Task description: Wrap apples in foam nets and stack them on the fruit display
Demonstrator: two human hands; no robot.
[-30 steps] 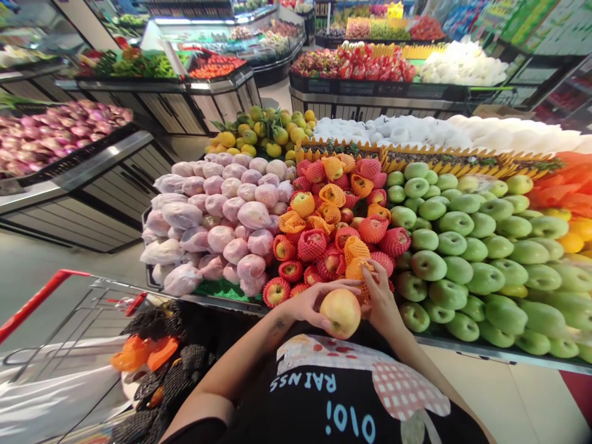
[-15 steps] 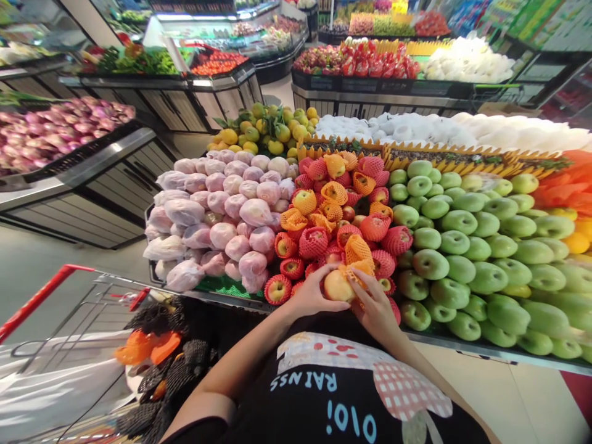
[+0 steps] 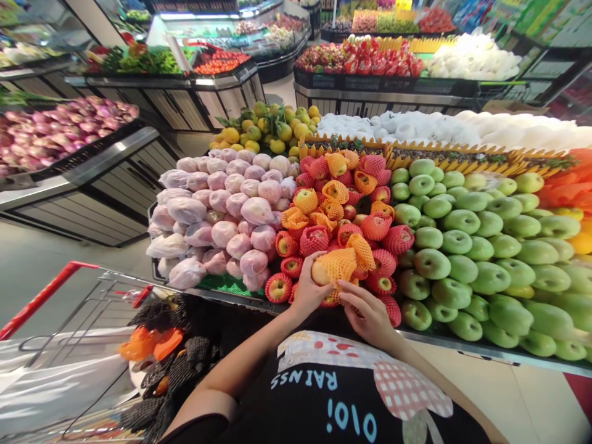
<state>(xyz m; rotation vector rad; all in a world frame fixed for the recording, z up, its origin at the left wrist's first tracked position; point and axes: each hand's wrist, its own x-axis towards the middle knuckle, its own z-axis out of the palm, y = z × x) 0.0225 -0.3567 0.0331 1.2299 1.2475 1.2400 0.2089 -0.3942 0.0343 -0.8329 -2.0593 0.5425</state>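
Note:
My left hand (image 3: 311,290) is wrapped round a pale yellow apple (image 3: 320,272) from the left. An orange foam net (image 3: 337,264) covers much of this fruit, leaving its left end bare. My right hand (image 3: 367,311) is at the net's lower right side, its bent fingertips against the mesh; its thumb is hidden. Just behind, another orange foam net (image 3: 361,251) lies on the pile. Around my hands are apples in red foam nets (image 3: 314,240), several with their ends showing.
Pink film-wrapped fruits (image 3: 224,234) fill the display's left side, green apples (image 3: 462,250) its right. A shopping cart with a red handle (image 3: 41,299) stands at lower left, with black-netted items (image 3: 178,373) beside it. Red onions (image 3: 60,129) lie on another stand.
The foam net now covers more of the apple, which has turned in my left hand. My right hand has shifted down from the top of the fruit to its lower right side.

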